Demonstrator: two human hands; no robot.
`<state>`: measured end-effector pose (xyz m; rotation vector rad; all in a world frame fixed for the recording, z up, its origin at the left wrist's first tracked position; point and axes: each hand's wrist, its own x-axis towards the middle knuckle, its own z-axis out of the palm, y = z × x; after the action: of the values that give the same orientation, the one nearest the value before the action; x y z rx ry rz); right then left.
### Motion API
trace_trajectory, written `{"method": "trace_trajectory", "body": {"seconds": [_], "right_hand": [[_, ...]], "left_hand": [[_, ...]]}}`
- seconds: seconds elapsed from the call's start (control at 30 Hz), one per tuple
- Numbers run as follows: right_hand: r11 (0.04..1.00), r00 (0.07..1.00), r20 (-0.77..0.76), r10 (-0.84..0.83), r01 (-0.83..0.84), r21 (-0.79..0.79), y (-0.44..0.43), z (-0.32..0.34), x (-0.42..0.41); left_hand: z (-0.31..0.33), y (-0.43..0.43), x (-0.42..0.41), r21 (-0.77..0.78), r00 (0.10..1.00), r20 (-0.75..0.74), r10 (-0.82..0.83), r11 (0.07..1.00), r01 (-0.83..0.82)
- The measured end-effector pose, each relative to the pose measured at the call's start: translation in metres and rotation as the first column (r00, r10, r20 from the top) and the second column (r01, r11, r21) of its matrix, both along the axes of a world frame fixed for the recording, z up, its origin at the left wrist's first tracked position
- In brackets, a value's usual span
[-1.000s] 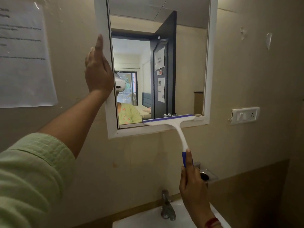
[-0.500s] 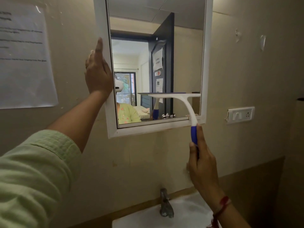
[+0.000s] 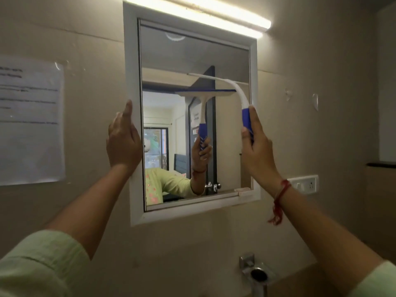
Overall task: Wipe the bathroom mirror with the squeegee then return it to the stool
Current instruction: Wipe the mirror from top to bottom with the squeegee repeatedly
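A white-framed mirror hangs on the beige wall. My right hand grips the blue handle of a white squeegee at the mirror's right side. Its blade lies across the glass about a third of the way down, on the right half. My left hand rests flat against the mirror's left frame, fingers pointing up. The glass reflects the squeegee, my hand and a green sleeve. The stool is out of view.
A lit tube light runs above the mirror. A paper notice is taped to the wall at left. A switch plate sits to the right. A metal holder juts out below.
My right hand has lifted the squeegee from the mirror's bottom edge up to its upper part. My view has tilted upward, bringing the light in. My left hand stays on the frame.
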<state>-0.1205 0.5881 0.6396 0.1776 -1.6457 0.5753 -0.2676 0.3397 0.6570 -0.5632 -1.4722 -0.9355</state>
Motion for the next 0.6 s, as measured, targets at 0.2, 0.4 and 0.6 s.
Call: {"method": "trace_trajectory", "body": {"seconds": [0.2,0.4,0.6], "right_hand": [[0.999,0.998,-0.061,-0.033,0.036,0.038,0.006,0.062,-0.02],[0.995,0.993,-0.088,-0.08,0.085,0.052,0.013,0.097,-0.033],[0.992,0.991,-0.091,-0.098,0.104,0.066,0.021,0.106,-0.043]], "left_hand": [[0.0,0.0,0.002,-0.008,1.0,-0.012,-0.008,1.0,0.008],[0.0,-0.001,0.001,-0.015,1.0,-0.026,-0.007,1.0,0.007],[-0.001,0.0,0.0,-0.009,1.0,-0.03,-0.007,1.0,0.007]]}}
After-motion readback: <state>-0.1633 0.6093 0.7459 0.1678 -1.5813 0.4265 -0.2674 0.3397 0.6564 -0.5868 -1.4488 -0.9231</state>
